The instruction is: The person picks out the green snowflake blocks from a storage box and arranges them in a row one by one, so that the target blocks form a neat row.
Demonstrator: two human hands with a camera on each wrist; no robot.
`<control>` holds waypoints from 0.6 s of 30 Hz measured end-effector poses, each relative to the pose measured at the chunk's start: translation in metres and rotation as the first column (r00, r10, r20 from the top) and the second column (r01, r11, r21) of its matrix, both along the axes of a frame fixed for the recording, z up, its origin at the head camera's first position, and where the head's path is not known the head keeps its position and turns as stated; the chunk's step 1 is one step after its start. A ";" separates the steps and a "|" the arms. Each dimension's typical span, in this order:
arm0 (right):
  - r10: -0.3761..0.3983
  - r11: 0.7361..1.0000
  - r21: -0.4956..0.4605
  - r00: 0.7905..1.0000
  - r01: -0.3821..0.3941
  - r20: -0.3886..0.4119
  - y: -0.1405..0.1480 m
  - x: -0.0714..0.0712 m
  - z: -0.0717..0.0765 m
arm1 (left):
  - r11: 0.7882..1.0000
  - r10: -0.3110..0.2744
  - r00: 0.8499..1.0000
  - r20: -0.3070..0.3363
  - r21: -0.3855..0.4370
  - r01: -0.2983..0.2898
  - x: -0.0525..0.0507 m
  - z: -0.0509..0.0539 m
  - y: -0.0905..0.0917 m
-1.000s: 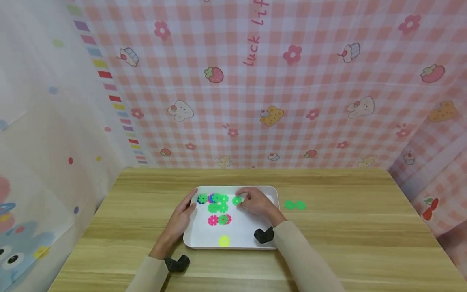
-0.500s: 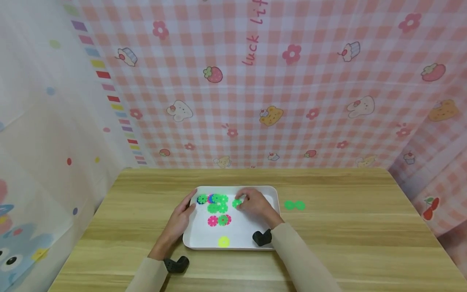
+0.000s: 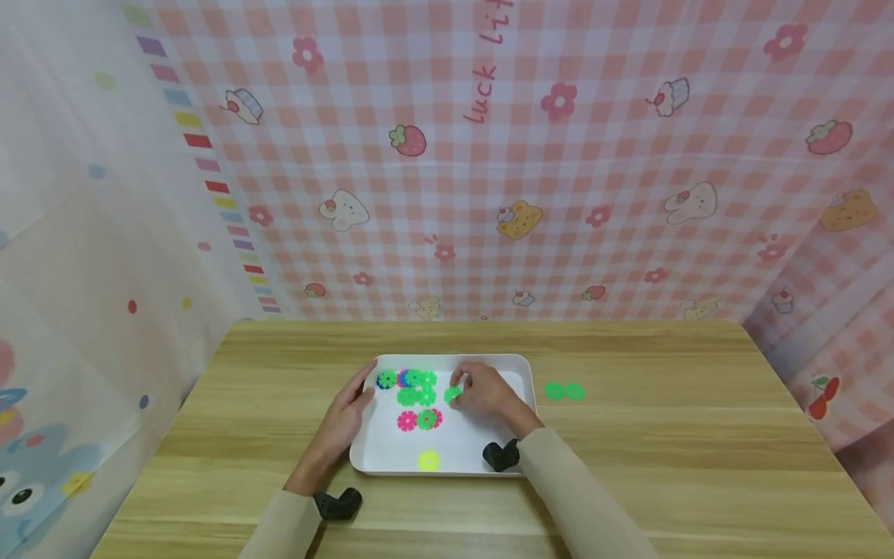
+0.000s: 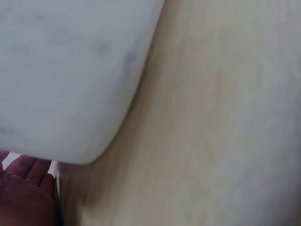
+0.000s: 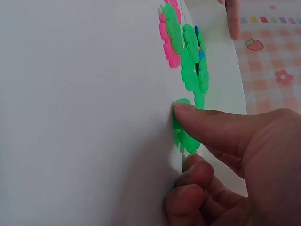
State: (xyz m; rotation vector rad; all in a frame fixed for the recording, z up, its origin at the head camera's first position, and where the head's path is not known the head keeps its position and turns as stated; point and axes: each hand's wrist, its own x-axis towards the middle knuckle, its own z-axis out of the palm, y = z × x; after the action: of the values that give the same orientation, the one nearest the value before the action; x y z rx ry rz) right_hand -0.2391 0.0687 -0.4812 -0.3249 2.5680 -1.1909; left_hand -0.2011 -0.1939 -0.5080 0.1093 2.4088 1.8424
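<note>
A white tray point(image 3: 391, 458) lies on the table with flat, notched plastic discs in it. My left hand point(image 3: 345, 415) holds the tray's left side near the far corner, thumb at the rim; its palm point(image 4: 26, 197) shows low in the left wrist view. My right hand point(image 3: 485, 392) is over the tray's right half and pinches a green notched disc point(image 5: 188, 139) between thumb and fingers, low against the tray floor. To its left lie several green discs point(image 3: 407, 397), some overlapping blue and pink ones. A pink disc point(image 3: 407, 421) lies nearer, beside a green one on pink.
A yellow disc point(image 3: 429, 461) lies by the tray's near edge. Two green discs point(image 3: 564, 391) lie side by side on the wooden table point(image 3: 663, 435), right of the tray. A checked curtain point(image 3: 447, 178) hangs behind the table. Black wrist mounts point(image 3: 338, 505) sit on both wrists.
My right hand has drawn the green disc slightly toward the tray's near side, and its fingers have closed in around it. My left hand stays at the tray's rim.
</note>
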 end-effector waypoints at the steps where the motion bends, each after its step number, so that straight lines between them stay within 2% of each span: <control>1: 0.002 1.000 0.008 1.000 -0.002 0.006 0.000 0.000 0.001 | 1.000 0.000 1.000 0.000 -0.001 0.000 0.000 0.000 0.000; 11: 0.014 0.999 0.042 0.999 -0.016 0.047 -0.002 0.001 0.005 | 0.999 -0.010 1.000 0.004 -0.033 0.010 0.000 -0.002 -0.003; 18: 0.028 0.999 0.015 1.000 -0.029 0.008 0.001 0.000 0.002 | 1.000 -0.010 1.000 0.009 -0.017 0.010 0.000 -0.002 -0.002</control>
State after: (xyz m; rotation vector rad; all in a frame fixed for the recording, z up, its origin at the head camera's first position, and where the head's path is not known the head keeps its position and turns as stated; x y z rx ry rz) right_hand -0.2391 0.0692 -0.4789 -0.3516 2.5559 -1.1598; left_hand -0.2013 -0.1960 -0.5096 0.1114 2.4132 1.8145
